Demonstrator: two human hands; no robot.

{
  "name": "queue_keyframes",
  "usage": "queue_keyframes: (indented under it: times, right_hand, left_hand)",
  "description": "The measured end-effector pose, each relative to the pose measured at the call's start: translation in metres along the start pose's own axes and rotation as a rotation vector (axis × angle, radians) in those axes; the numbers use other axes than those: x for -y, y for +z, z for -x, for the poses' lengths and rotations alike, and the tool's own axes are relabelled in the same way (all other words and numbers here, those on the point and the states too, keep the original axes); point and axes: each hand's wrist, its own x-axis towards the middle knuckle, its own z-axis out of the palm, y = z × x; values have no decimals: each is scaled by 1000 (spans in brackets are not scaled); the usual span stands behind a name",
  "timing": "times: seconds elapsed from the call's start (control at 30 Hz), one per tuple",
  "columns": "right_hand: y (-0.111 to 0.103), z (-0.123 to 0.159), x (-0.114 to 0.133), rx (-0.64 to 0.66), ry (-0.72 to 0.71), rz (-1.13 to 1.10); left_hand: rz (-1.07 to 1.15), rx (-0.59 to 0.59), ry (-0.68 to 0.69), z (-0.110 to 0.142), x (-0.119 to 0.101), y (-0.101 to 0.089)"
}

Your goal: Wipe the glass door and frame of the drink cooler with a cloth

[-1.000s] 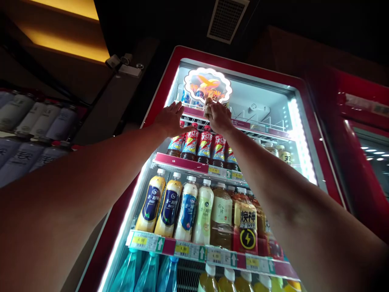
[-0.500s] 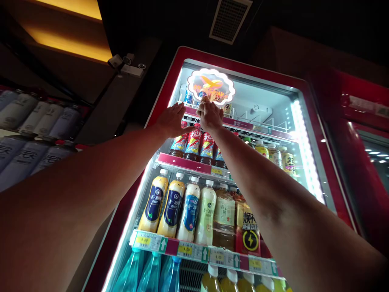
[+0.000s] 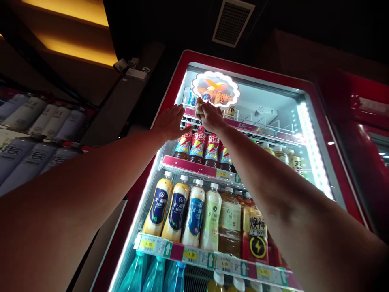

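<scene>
Both my arms stretch up to the glass door of a lit, red-framed drinks fridge point(image 3: 182, 61). My left hand point(image 3: 172, 121) lies flat with the fingers out at the left side of the glass, close to the red frame. To its right, my right hand point(image 3: 210, 115) is closed against the glass, just below the glowing scalloped sign point(image 3: 232, 83). A pale bunched bit shows at its fingertips; I cannot make out what it is. Behind the glass, red-labelled bottles point(image 3: 197, 144) stand just below my hands, and milk-tea bottles point(image 3: 158, 205) are one shelf lower.
On the left, pale bottles point(image 3: 24, 158) stand in rows on a rack. A second red fridge point(image 3: 361, 134) is at the right. A vent point(image 3: 233, 22) and a spotlight fixture point(image 3: 120, 65) are overhead. Price strips point(image 3: 190, 254) run along the fridge shelves.
The view has shifted slightly, so the fridge sits a little lower and farther right. My right hand has moved slightly left across the glass relative to the sign. My left hand stays flat.
</scene>
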Motion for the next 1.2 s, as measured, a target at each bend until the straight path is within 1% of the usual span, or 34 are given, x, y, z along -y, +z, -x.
queue_keyframes:
  times: [0.07, 0.13, 0.2, 0.3, 0.33, 0.37, 0.43, 0.5, 0.53, 0.57, 0.6, 0.63, 0.7, 0.73, 0.77, 0.8, 0.93, 0.97, 1.0, 1.03, 1.13, 1.17, 1.2]
  right_hand:
    - [-7, 2, -2, 35, -82, -48]
    - [-11, 3, -1, 50, -77, -70]
    - [-9, 0, 5, 29, 35, -56]
    - [3, -10, 23, -46, 253, -25]
    - [7, -14, 28, -55, 282, -19]
    - [9, -17, 31, -51, 275, -16]
    - [10, -21, 32, -20, 179, -18]
    - [7, -22, 25, 23, 50, -31]
    - [5, -22, 22, 31, 15, -39]
    - [4, -23, 20, 26, 11, -48]
    - [4, -25, 19, 10, 40, -53]
    - [5, -27, 21, -13, 99, -54]
    - [8, -32, 29, -57, 253, -39]
    - [10, -34, 34, -61, 314, -26]
    - [12, -36, 38, -50, 338, -14]
    - [13, -37, 42, -34, 321, -7]
    - [10, -31, 41, 5, 40, -35]
    - [9, -30, 39, 1, 12, -42]
    - [8, -30, 39, -7, 26, -44]
    - [8, -32, 41, -16, 74, -42]
    - [11, -42, 56, -21, 296, -17]
    - [13, -45, 62, -6, 332, -9]
    - [14, -48, 67, 16, 330, -4]
  left_hand:
    - [12, -11, 0, 1, 1, 1]
    - [26, -15, -9, 1, 2, 2]
    - [30, -16, -27, 1, 2, 3]
    - [2, -4, -43, 1, 2, 3]
    - [-12, 1, -44, 1, 1, 3]
    - [-26, 7, -43, 0, 1, 3]
    - [-46, 11, -66, 0, 1, 2]
    - [-51, 12, -115, 0, 2, 3]
    - [-50, 10, -138, 0, 3, 4]
    - [-47, 3, -157, 0, 4, 6]
    - [-43, -7, -169, 1, 6, 8]
    - [-39, -20, -172, 1, 7, 10]
    - [-29, -36, -183, 2, 9, 13]
    - [-27, -41, -191, 2, 9, 14]
    - [-26, -41, -199, 3, 9, 15]
    - [-27, -39, -204, 4, 9, 15]
    - [-36, -29, -202, 6, 8, 14]
    - [-35, -22, -201, 7, 8, 13]
    - [-35, -18, -199, 7, 9, 13]
    - [-33, -18, -195, 7, 9, 12]
    - [-30, -44, -173, 9, 10, 12]
    - [-32, -53, -168, 9, 11, 13]
    - [-33, -58, -166, 9, 11, 13]
